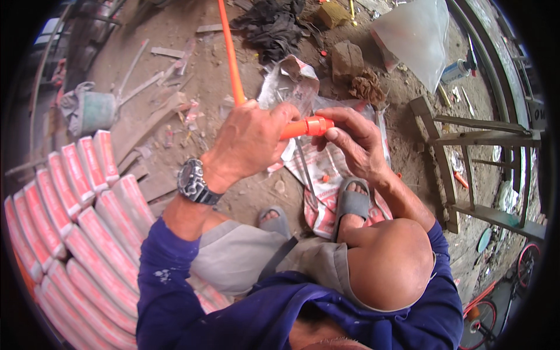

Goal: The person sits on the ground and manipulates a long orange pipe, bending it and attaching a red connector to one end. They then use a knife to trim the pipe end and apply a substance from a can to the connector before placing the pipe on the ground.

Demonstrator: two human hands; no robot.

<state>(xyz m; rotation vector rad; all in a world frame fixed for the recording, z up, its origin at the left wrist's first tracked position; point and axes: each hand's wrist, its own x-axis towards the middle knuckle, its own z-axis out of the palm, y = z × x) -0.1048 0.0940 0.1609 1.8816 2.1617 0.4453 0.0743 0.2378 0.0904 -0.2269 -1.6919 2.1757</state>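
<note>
My left hand [248,140], with a watch on its wrist, is closed around an orange plastic pipe [230,52]. One stretch runs up and away to the far edge; a short end [293,129] comes out to the right of the fist. Whether it is one bent pipe or two pieces is hidden by the fingers. On that short end sits an orange ribbed fitting [315,125]. My right hand [357,139] grips the fitting's far end between thumb and fingers. Below them lie a printed sack [326,201], a thin metal rod [306,172] and a small orange piece [325,178].
Stacked red-and-white bags [87,227] fill the left side. A greenish bucket [98,111] stands beyond them. At right is a wooden frame [487,139], with bicycle wheels [479,324] below. Dark cloth [271,26], a block [347,61] and plastic sheeting [417,38] lie on the dirt.
</note>
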